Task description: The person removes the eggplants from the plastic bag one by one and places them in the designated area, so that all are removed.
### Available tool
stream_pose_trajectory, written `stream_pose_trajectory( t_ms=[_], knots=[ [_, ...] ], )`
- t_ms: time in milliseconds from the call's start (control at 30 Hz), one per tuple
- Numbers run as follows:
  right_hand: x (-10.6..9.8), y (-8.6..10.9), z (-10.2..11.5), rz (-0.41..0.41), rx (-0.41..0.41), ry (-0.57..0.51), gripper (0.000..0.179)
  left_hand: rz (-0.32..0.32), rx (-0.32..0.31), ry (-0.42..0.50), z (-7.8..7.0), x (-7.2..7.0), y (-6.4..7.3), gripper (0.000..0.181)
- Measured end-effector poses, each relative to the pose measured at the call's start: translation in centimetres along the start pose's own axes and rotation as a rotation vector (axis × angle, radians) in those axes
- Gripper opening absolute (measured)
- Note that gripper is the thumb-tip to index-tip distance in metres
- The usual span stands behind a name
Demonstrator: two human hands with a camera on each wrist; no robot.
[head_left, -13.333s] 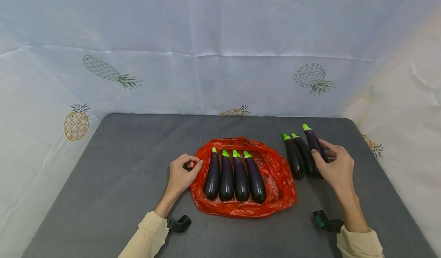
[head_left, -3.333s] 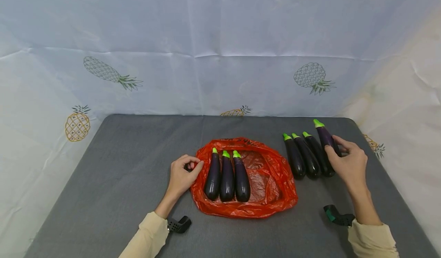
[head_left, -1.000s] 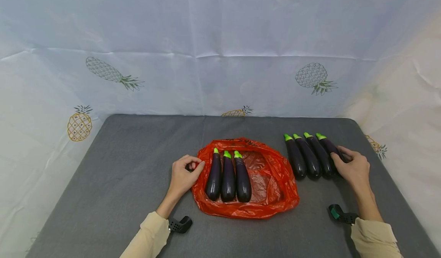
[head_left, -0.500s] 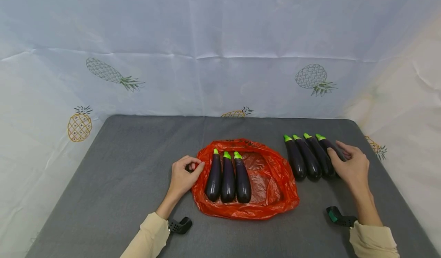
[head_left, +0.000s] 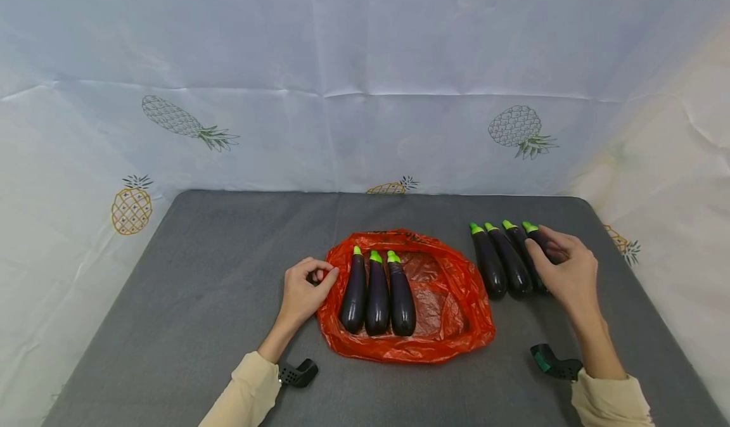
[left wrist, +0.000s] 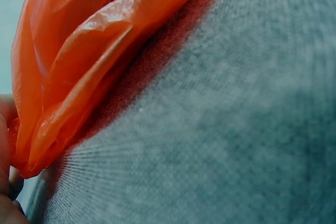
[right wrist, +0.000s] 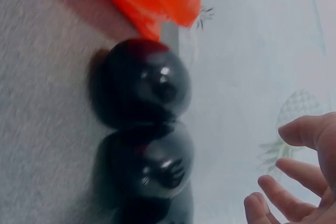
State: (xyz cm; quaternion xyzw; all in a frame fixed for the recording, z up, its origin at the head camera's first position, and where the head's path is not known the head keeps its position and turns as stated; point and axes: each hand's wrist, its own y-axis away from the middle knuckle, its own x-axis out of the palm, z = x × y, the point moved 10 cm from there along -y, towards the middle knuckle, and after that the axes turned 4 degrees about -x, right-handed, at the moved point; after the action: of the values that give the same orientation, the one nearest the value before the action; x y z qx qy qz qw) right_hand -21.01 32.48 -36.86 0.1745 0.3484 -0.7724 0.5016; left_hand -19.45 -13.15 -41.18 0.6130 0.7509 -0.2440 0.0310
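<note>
My left hand (head_left: 305,287) pinches the left edge of a red plastic bag (head_left: 399,353); the left wrist view shows the bag's edge (left wrist: 89,66) gathered at the fingers. Three dark eggplants (head_left: 377,297) with green stem ends lie side by side in the bag's left part. Right of the bag, several more eggplants (head_left: 489,262) form a slanted row on the table. My right hand (head_left: 570,275) hovers over the rightmost eggplant (head_left: 538,235) and hides its lower part. In the right wrist view the fingers (right wrist: 294,135) are spread, holding nothing, apart from the rounded eggplant ends (right wrist: 152,87).
A grey cloth covers the table (head_left: 228,256). Behind it hangs a pale curtain (head_left: 365,135) printed with pineapples. A black wrist device sits on each forearm, the left one (head_left: 299,373) close to the bag's lower left.
One eggplant went from the bag to the right end of the row, where my right hand laid it down and let go. That hand has since shifted left. My left hand stays put.
</note>
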Motion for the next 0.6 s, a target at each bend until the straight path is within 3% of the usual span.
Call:
stream_pose_trajectory(
  t_ms=[600],
  knots=[
    [2.0,0.9,4.4,0.047,-0.142,-0.111,0.041,0.006,-0.004,-0.006,0.1,0.0,0.0,0.01]
  ],
)
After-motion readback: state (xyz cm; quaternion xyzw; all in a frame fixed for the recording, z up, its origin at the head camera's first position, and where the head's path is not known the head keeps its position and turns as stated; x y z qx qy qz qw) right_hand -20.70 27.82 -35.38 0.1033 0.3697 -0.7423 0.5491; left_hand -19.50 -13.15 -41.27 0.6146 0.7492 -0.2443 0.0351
